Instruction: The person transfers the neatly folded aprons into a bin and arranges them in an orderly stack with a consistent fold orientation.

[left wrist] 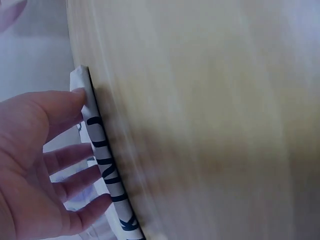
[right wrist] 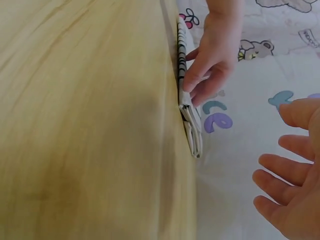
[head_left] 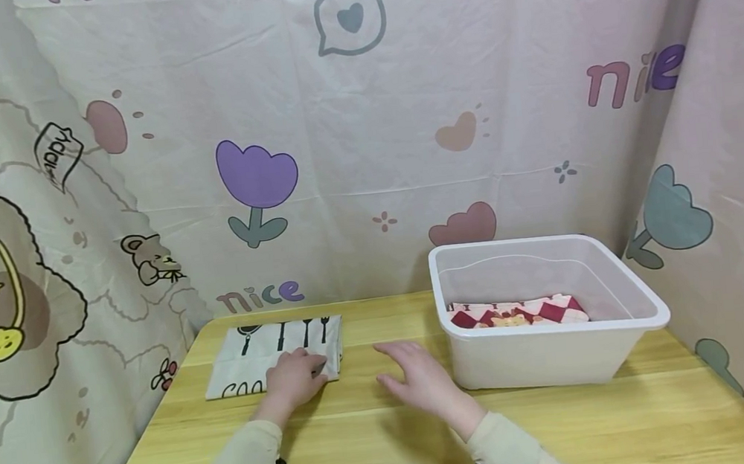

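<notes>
A folded white cloth (head_left: 237, 368) with black prints of kitchen utensils and lettering lies flat on the left of the table. My left hand (head_left: 295, 377) rests on its right part, the fingertips and thumb touching the top near the front edge. The left wrist view gives the folded side of the cloth (left wrist: 107, 167) with black letters along it. My right hand (head_left: 423, 380) is held above the table between the cloth and the white tub, its fingers spread and holding nothing. The right wrist view has the layered folds of the cloth (right wrist: 192, 132) beside the left hand.
A white plastic tub (head_left: 525, 355) stands on the right of the wooden table (head_left: 365, 442). Inside it lies a red and white checked cloth (head_left: 521, 313). A printed curtain (head_left: 360, 113) hangs behind the table and along both sides.
</notes>
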`<state>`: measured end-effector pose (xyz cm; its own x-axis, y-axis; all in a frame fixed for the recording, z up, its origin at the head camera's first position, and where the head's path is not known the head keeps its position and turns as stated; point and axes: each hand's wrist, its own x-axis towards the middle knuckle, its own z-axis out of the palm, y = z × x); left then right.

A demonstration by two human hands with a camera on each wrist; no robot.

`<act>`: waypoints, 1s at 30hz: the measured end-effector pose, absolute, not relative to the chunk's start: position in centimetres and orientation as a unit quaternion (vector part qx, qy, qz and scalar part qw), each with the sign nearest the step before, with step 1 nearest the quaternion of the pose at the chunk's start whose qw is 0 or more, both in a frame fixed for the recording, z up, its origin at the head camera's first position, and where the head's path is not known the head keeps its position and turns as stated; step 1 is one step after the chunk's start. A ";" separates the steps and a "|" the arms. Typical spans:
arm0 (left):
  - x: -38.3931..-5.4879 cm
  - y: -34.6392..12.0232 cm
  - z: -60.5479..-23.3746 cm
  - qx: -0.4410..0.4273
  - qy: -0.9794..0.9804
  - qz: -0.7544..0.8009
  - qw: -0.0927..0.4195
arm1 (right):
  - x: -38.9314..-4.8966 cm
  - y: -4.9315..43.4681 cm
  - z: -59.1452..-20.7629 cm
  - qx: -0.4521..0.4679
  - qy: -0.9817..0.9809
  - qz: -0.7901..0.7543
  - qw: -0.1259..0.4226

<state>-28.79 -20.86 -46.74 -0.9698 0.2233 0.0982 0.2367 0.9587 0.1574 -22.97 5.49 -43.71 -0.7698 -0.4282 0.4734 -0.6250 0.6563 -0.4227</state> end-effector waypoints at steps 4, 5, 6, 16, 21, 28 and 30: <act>-27.9 -19.4 -46.5 -0.130 -0.987 -0.082 0.041 | -23.4 5.6 -44.4 0.279 -0.896 0.305 0.164; -27.7 -19.0 -46.5 -0.133 -0.987 -0.083 0.042 | -23.5 5.6 -44.6 0.274 -0.897 0.308 0.161; -27.4 -18.6 -46.4 -0.136 -0.986 -0.082 0.042 | -23.6 5.6 -44.7 0.270 -0.897 0.313 0.157; -24.8 -15.4 -45.9 -0.193 -0.974 -0.096 0.064 | -24.2 5.9 -45.5 0.246 -0.899 0.334 0.138; -23.6 -14.3 -45.9 -0.234 -0.964 -0.104 0.074 | -24.4 6.2 -45.9 0.230 -0.903 0.342 0.121; -22.7 -13.5 -45.7 -0.290 -0.944 -0.122 0.103 | -24.6 6.6 -46.1 0.218 -0.900 0.363 0.103; -22.8 -13.7 -45.6 -0.287 -0.942 -0.146 0.099 | -24.6 6.7 -46.2 0.214 -0.899 0.370 0.097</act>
